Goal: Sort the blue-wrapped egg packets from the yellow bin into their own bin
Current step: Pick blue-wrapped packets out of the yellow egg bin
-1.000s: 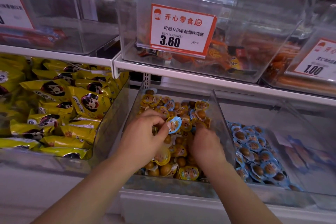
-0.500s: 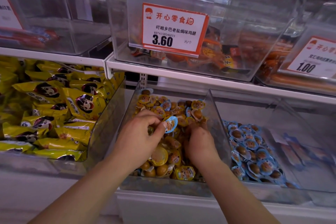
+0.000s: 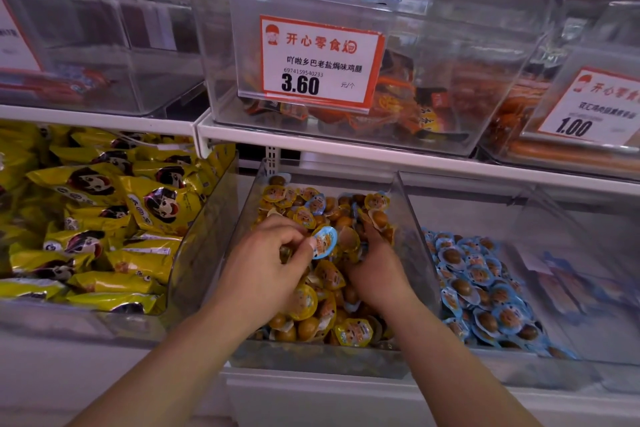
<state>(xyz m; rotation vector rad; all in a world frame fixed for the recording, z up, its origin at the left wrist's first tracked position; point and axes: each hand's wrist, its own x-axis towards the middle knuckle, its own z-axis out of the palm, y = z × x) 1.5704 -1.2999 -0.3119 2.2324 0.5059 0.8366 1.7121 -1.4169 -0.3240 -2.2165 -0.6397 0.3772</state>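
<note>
A clear bin (image 3: 239,218) in the middle holds many yellow-wrapped egg packets (image 3: 304,302) with a few blue-wrapped ones (image 3: 317,203) mixed in near the back. My left hand (image 3: 266,263) is over this bin and pinches a blue-wrapped egg packet (image 3: 323,242) between thumb and fingers. My right hand (image 3: 375,270) is buried among the yellow packets, fingers curled down; what they touch is hidden. To the right, a second clear bin (image 3: 588,322) holds a pile of blue-wrapped egg packets (image 3: 485,288).
A bin of yellow snack bags (image 3: 104,218) fills the left. A white shelf edge (image 3: 346,146) runs just above, carrying clear bins with price tags (image 3: 320,61). The blue bin's right part holds flat pale packets (image 3: 568,288).
The view has shifted slightly. My left hand keeps the blue packet pinched in about the same spot; my right hand has dug a little deeper among the yellow packets.
</note>
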